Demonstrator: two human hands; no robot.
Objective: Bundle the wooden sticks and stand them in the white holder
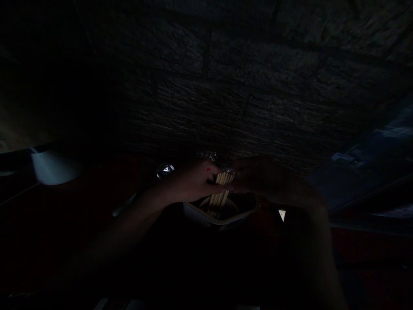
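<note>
Very dim light hides much of the scene. Near the middle, a bundle of pale wooden chopsticks stands tilted, its lower ends inside a square-rimmed container. Shiny clear plastic shows at the bundle's upper end. My left hand is closed on the bundle from the left side, thumb and fingers around it. From the right, my right hand also grips the bundle; deep shadow covers most of its fingers. Inside the container, a round rim shows faintly behind the sticks.
A rough stone-block wall rises just behind my hands. Left of them are a shiny round object and a pale handle-like piece. A white cup-like vessel stands farther left. On the right is a bluish panel.
</note>
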